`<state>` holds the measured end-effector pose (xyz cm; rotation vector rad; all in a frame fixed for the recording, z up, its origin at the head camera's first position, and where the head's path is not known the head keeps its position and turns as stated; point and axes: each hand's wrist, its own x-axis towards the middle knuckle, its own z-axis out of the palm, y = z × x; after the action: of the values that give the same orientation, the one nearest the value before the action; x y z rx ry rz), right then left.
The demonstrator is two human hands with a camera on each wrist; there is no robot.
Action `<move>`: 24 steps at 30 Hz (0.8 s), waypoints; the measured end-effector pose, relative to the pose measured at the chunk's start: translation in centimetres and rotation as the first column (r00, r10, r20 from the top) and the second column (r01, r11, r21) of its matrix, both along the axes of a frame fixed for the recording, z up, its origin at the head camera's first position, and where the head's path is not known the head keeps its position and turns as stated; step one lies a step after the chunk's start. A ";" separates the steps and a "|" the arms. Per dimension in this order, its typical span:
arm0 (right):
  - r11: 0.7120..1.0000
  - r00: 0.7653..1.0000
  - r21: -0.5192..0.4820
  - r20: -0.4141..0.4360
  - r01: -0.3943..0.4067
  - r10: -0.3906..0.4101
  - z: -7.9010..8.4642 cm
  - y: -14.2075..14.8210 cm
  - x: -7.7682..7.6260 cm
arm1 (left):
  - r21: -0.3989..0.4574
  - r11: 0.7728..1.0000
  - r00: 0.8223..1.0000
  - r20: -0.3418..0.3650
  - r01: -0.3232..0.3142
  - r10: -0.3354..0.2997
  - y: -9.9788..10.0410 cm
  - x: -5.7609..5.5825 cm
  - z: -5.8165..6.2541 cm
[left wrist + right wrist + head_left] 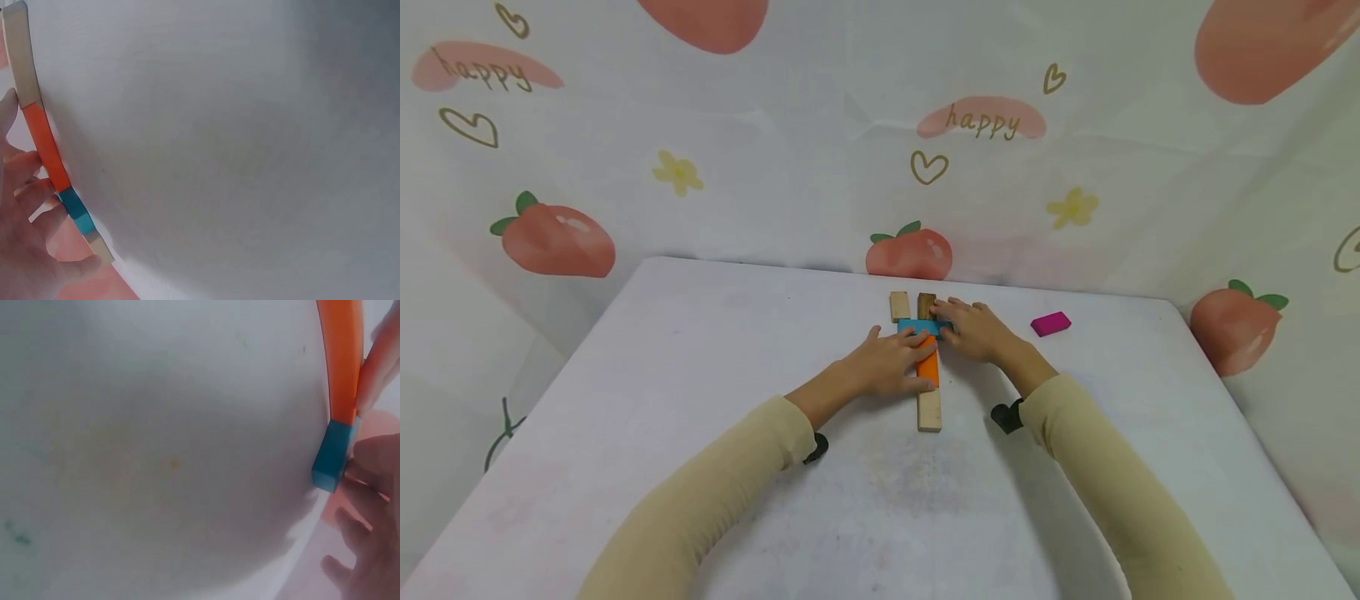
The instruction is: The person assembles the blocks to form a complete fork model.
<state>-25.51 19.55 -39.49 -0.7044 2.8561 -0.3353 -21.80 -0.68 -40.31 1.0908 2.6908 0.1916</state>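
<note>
Several wooden blocks lie end to end and crosswise near the back of the table. A pale wood block [928,412] is at the near end, followed by an orange block [928,372] and a blue block [907,326] laid across its far end. Beyond the blue one stand another pale wood block [899,306] and a brown block [926,305], side by side with a gap. My left hand [889,364] rests its spread fingers along the orange and blue blocks. The fingers of my right hand [976,332] touch the blue block's right end and reach to the brown block.
A magenta block [1051,323] lies by itself to the right of my right hand. The white table [700,358] ends at a printed cloth backdrop [820,167] close behind the blocks. Dark bands show at both sleeve cuffs.
</note>
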 end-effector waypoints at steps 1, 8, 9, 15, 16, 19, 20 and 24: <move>1.000 1.000 -0.003 0.000 0.001 -0.001 0.0 0.1 0.1 | 0.000 1.000 1.000 0.001 0.001 -0.001 0.0 0.0 0.0; 0.998 0.998 0.032 -0.026 0.055 -0.055 0.8 2.0 1.0 | 0.006 1.000 1.000 0.007 0.001 -0.001 0.0 0.1 -0.2; 0.996 0.997 0.052 -0.031 0.074 -0.072 0.9 2.5 1.0 | 0.008 1.000 1.000 0.007 0.000 0.000 0.0 0.1 -0.2; 0.975 0.983 0.130 -0.062 0.179 -0.172 1.2 6.5 1.4 | 0.014 1.000 1.000 0.000 -0.003 0.003 -0.1 0.2 -0.2; 0.973 0.980 0.125 -0.060 0.195 -0.189 1.3 7.2 1.6 | 0.012 1.000 1.000 -0.001 -0.003 0.003 -0.1 0.2 -0.2; 0.965 0.969 0.093 -0.057 0.244 -0.240 1.4 9.1 2.1 | 0.012 1.000 1.000 -0.001 -0.004 0.004 -0.1 0.2 -0.2; 0.961 0.964 0.081 -0.057 0.263 -0.259 1.4 9.7 2.2 | 0.013 1.000 1.000 0.000 -0.004 0.004 -0.2 0.2 -0.2; 0.939 0.941 0.065 -0.053 0.337 -0.334 1.2 11.4 2.7 | 0.018 1.000 1.000 0.005 -0.005 0.005 -0.2 0.2 -0.2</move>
<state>-22.84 30.99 -38.28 -0.2083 3.0061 -0.2616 -21.57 -0.90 -40.50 1.0872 2.6929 0.2190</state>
